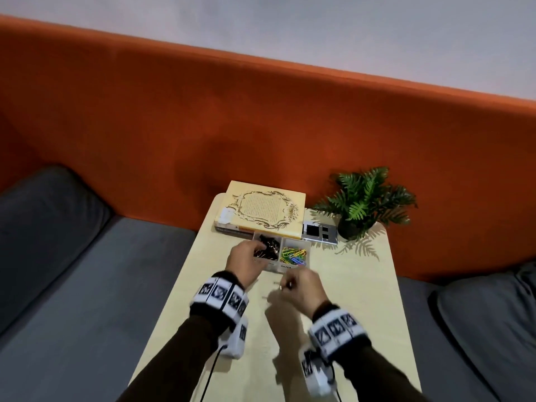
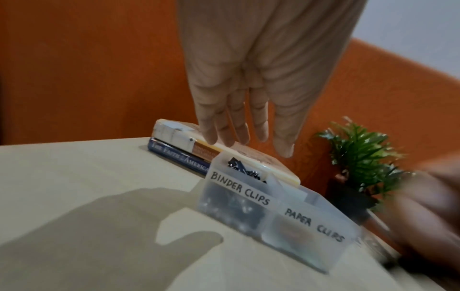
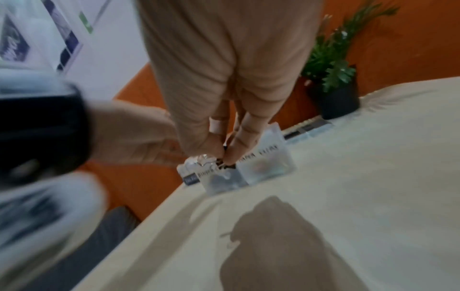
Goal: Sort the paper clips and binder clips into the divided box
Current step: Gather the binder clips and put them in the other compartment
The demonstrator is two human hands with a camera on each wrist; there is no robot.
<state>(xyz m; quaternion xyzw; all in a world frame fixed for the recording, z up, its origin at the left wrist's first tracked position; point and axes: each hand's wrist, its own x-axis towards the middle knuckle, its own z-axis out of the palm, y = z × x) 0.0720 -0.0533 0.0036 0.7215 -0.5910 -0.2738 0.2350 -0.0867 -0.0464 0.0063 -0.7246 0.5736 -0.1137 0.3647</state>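
The clear divided box [image 1: 275, 267] stands mid-table, labelled BINDER CLIPS and PAPER CLIPS on its front [image 2: 308, 218]. Black binder clips [image 1: 268, 245] fill its left compartment, coloured paper clips [image 1: 293, 253] its right. My left hand [image 2: 248, 145] hovers over the binder clip side with straight fingers, holding nothing. My right hand [image 3: 224, 155] is just in front of the box, and thumb and forefinger pinch a small dark clip [image 3: 225, 166], too blurred to name its kind. Thin loose clips [image 1: 264, 297] lie on the table [image 1: 348, 314] under the right hand.
A stack of books [image 1: 261, 213] lies directly behind the box. A small grey device [image 1: 319, 232] and a potted plant [image 1: 362, 204] stand at the back right. Grey sofa cushions [image 1: 72, 256] flank the narrow table, with an orange backrest [image 1: 203, 126] behind.
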